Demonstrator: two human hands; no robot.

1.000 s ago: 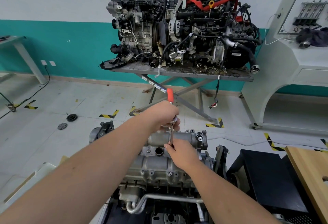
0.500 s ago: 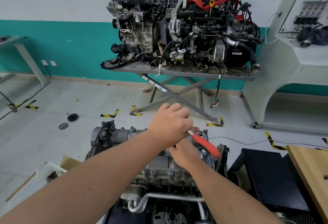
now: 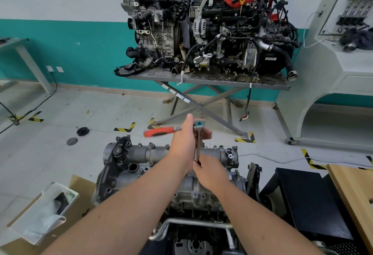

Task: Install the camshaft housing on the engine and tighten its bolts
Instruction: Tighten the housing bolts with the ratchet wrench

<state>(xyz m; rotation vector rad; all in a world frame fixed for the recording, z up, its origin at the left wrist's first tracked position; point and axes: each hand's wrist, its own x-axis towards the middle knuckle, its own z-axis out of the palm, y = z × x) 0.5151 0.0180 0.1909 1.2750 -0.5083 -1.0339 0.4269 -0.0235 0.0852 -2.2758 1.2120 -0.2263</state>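
Here, left to right:
Ratchet handle (image 3: 159, 131): red grip points left, level.
Left hand (image 3: 184, 139): wrapped around the ratchet just below its head.
Extension bar (image 3: 197, 147): upright, reaching down to the housing.
Right hand (image 3: 210, 171): fingers curled around the bar's foot.
Camshaft housing (image 3: 161, 153): seated atop the engine (image 3: 193, 194).

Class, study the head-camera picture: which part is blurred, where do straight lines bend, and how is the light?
Head view: the ratchet's red handle is motion-smeared beside the left hand; the wide lens bows the white cabinet at the frame's right edge; the light is soft and even, without harsh shadows.
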